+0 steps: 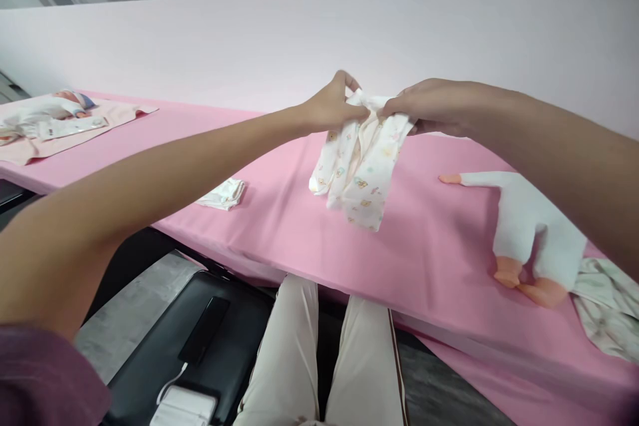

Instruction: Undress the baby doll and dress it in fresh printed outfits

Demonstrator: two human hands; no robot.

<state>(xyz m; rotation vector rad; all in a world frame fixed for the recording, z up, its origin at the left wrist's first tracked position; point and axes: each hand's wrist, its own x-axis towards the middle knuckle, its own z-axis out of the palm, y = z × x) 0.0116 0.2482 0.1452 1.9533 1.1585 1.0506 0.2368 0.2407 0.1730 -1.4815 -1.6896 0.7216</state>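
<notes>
From far away, my left hand (pixel 329 101) and right hand (pixel 433 104) pinch the top of white baby clothes (pixel 372 180). A doll (pixel 526 213) lies to the right.

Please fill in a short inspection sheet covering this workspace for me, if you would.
Surface: pink cover, lightly wrinkled.
Things in hand: printed white garment, hanging from both hands over the cover.
Other items: doll in white at right, partly hidden by the right forearm; folded white cloth at left; crumpled patterned cloth beside the doll.
Left hand: pinching the garment's upper part.
Right hand: also gripping it near the top.
Cables: white cable between a black phone and a white device, on a black seat.
Surroundings: white panel behind; second doll far left.
</notes>
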